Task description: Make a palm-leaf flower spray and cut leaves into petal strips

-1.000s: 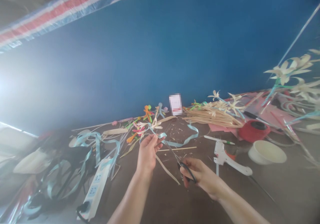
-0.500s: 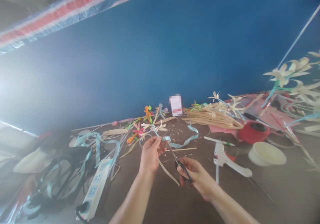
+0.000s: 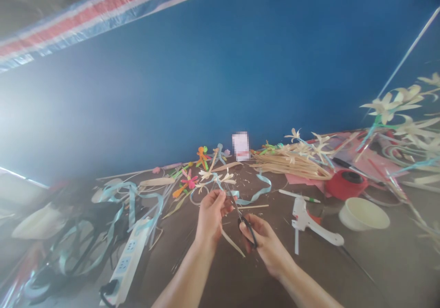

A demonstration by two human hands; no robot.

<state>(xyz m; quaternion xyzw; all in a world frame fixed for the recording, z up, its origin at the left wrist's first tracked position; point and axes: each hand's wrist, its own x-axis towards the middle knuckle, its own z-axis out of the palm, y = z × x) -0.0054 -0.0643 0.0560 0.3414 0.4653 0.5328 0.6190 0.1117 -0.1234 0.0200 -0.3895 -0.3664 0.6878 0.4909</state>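
Observation:
Over the brown table, my left hand [image 3: 209,216] pinches the stem of a handmade flower with pale cream petals [image 3: 227,176]. A light blue ribbon [image 3: 261,189] runs near the flower and curls away to the right across the tabletop. My right hand [image 3: 266,241] is closed round the black handles of a pair of scissors [image 3: 248,229]. Their blades point up and left, reaching the fingertips of my left hand beside the ribbon. Whether the blades touch the ribbon or the stem I cannot make out. Beneath the hands lies a curved pale strip [image 3: 233,244].
To the right are a white glue gun [image 3: 318,228], a pale bowl [image 3: 364,214], a red roundish object [image 3: 345,185] and a white pen [image 3: 299,196]. Further back lies a bundle of dry strips [image 3: 288,165]. A power strip [image 3: 129,262] and tangled ribbon [image 3: 132,207] occupy the left.
My left hand and the flower have shifted slightly right, and my right hand with the scissors slightly left, bringing the hands closer together. The view has also moved a little.

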